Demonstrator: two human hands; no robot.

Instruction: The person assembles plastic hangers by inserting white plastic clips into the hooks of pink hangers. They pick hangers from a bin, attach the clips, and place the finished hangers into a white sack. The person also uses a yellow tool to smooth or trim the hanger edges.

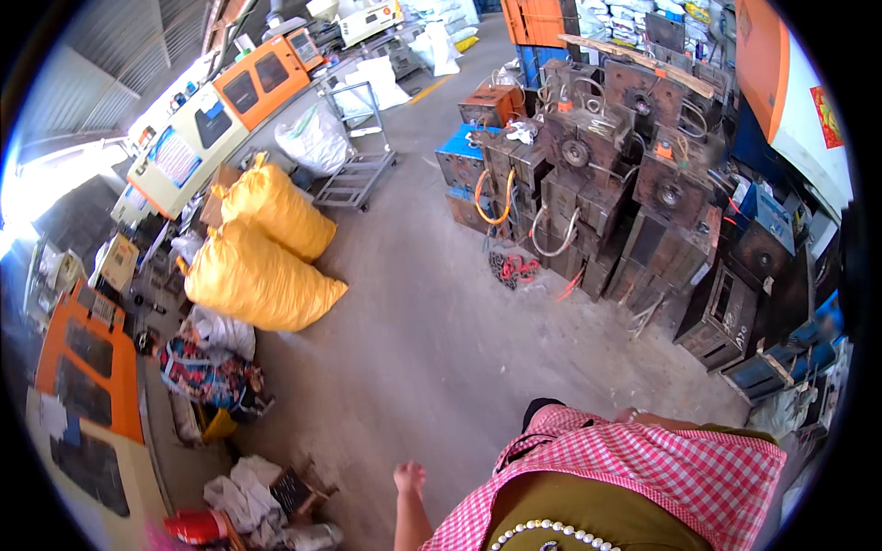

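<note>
My left hand (410, 477) hangs over the concrete floor (413, 367), its fingers curled in, and nothing shows in it. My right hand (630, 415) is at my side, beside the pink checked apron (606, 459); only a small part shows, so its fingers cannot be made out. Neither hand touches any of the goods around. Two big yellow sacks (262, 280) stand ahead on the left, tied at the top. On the right, heavy steel moulds (588, 165) are stacked, with hoses hanging from some.
Orange and cream machines (87, 367) line the left side, where a person in patterned clothes (211, 372) bends low. A grey trolley (358, 179) stands beyond the sacks. Chain and red strap (514, 268) lie by the moulds. White cloths (248, 487) are heaped at lower left.
</note>
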